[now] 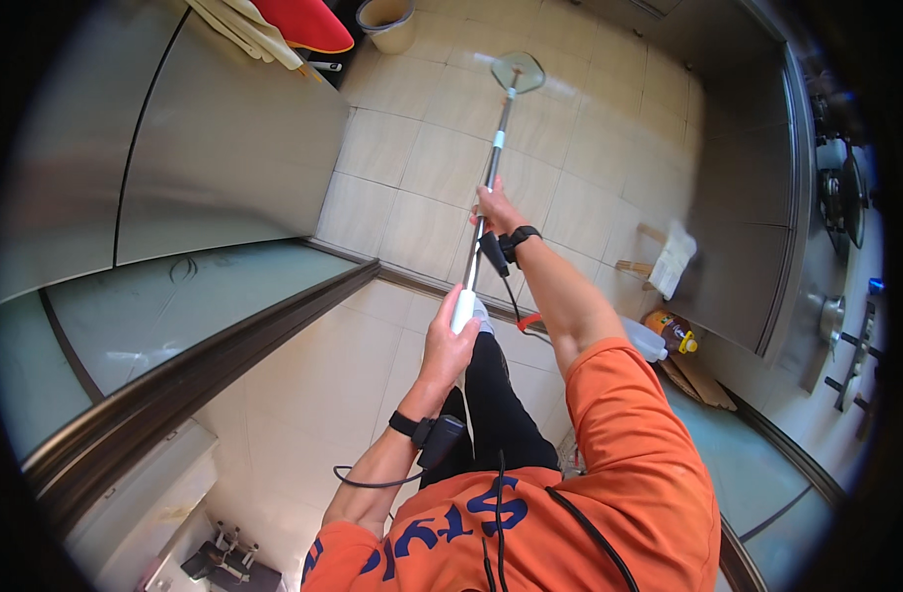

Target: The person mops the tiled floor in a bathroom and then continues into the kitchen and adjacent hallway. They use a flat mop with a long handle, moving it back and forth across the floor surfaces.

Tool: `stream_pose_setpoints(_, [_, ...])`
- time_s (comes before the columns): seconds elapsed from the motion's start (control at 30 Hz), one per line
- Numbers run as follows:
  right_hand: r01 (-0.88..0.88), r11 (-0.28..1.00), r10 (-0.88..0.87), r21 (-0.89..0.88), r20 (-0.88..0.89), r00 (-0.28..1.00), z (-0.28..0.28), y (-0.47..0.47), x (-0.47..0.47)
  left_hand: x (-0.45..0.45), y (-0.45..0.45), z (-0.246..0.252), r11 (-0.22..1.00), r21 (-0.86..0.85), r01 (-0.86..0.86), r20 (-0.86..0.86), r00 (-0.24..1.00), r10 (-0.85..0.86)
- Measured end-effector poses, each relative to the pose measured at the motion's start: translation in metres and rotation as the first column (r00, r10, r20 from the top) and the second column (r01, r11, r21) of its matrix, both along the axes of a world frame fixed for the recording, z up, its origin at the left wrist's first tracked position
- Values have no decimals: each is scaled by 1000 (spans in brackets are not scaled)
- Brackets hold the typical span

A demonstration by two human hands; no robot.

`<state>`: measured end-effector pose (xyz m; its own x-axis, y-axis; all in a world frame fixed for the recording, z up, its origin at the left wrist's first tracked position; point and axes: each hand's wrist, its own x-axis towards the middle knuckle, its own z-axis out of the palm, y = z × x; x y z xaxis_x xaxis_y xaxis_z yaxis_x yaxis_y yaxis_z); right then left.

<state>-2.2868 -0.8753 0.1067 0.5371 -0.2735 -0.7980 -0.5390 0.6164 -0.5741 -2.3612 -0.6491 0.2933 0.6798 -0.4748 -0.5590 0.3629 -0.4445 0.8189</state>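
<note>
A mop with a long metal pole point(505, 115) reaches away from me across the tiled floor. Its flat, pale, roughly square head point(524, 72) rests on the beige tiles point(451, 159) at the far end. My left hand point(449, 344) is wrapped around the white grip point(463, 309) at the near end of the pole. Farther along, my right hand point(498, 207) grips the pole about midway. Each wrist wears a black strap with a small dark device and a cable.
A bucket point(387, 28) stands at the far left, beside a metal cabinet point(233, 159). Right of me are a small wooden stool point(670, 260), a plastic oil bottle point(670, 333), flattened cardboard point(697, 381) and a counter with a stove point(836, 196). A dark door track point(414, 283) crosses the floor.
</note>
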Motion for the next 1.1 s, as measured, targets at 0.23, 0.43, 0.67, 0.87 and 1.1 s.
stream_pose_setpoints(0.23, [-140,988,145,-61,97,985,29,160,-29,-28,127,67,978,202,-46,-363,924,118])
stream_pose_setpoints(0.43, [-206,967,214,-147,36,976,72,313,-89,-70,231,151,918,389,-79,-400,883,246])
stream_pose_setpoints(0.67, [-230,969,237,-84,77,969,32,152,49,0,99,54,970,87,-228,-257,935,243])
stream_pose_setpoints(0.87, [-282,954,284,-97,8,959,42,204,-9,-27,151,80,958,283,39,-199,980,19])
stream_pose_setpoints(1.1, [-187,969,198,164,-58,978,124,356,-144,-94,278,209,807,514,292,-135,956,-260])
